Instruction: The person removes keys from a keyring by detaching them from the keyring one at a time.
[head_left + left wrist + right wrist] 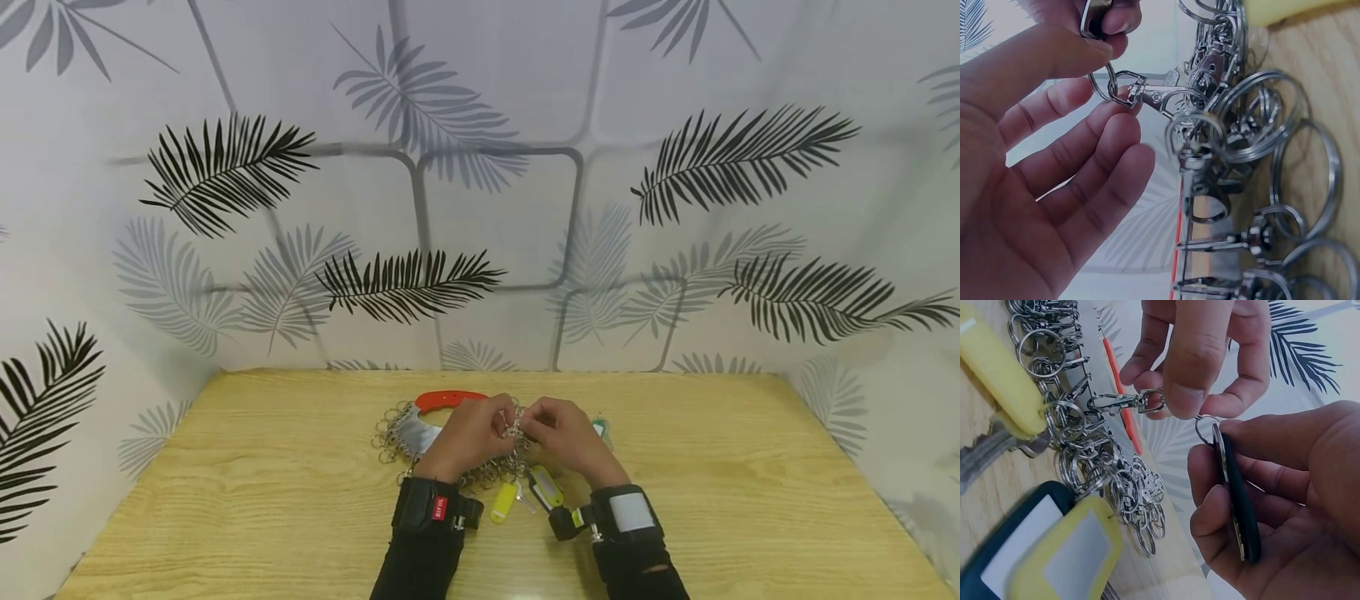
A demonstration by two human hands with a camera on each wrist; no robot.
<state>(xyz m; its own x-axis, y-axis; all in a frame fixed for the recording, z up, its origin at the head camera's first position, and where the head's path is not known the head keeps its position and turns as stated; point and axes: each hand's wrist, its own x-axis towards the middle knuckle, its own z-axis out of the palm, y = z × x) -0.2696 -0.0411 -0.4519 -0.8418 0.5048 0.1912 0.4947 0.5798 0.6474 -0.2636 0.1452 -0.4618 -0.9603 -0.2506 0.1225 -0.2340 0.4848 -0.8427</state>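
A curved metal holder (417, 437) with a red handle (450, 399) lies on the table, its edge lined with swivel clasps and split rings. Over its right side, my left hand (468, 432) pinches a split ring (1105, 87) between thumb and fingers. That ring is linked to a swivel clasp (1154, 95) hooked at the holder. My right hand (572, 437) grips a dark key tag (1239, 500) by its side, seen edge-on with a thin metal piece along it. The small ring (1206, 430) of the tag is close to the left fingertips; whether the two rings are linked is hard to tell.
A yellow key tag (503, 502) and a key (524, 497) hang at the holder's near edge. Beside them lie another yellow tag (1072, 550) and a dark tag (1019, 540). A green tag (599, 427) sits right of the right hand. A patterned wall stands behind the table.
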